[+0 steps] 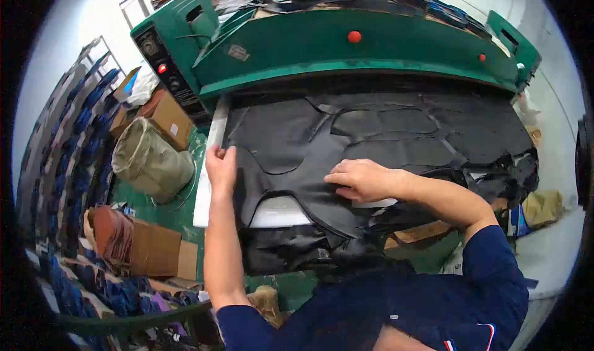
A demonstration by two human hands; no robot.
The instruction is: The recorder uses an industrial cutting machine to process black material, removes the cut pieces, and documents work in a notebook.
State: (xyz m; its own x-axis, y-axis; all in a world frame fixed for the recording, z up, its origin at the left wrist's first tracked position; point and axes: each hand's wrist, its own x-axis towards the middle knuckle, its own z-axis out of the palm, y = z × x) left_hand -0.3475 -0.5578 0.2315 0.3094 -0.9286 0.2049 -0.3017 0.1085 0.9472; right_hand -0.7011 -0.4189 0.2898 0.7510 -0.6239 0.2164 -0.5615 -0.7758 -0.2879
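Note:
A wide sheet of black, leather-like material [328, 148] covers the white board [204, 197] under the green press. Cut lines mark several large shapes in it, and gaps show along some of them. At the sheet's left edge, my left hand [221, 170] is closed, thumb and fingers pinching the material. My right hand [366, 180] has its fingers curled together on the middle of the sheet, gripping a fold or strip of it near a cut-out opening. The fingertips of that hand are partly hidden. Ragged black offcuts [288, 247] hang over the near edge.
The green press beam [291, 51] with red knobs spans the far side. Its control panel [164, 69] has a lit red light. To the left stand an olive sack [151, 159], cardboard boxes [154, 250] and racks of dark pieces [68, 147]. A white wall [557, 147] bounds the right.

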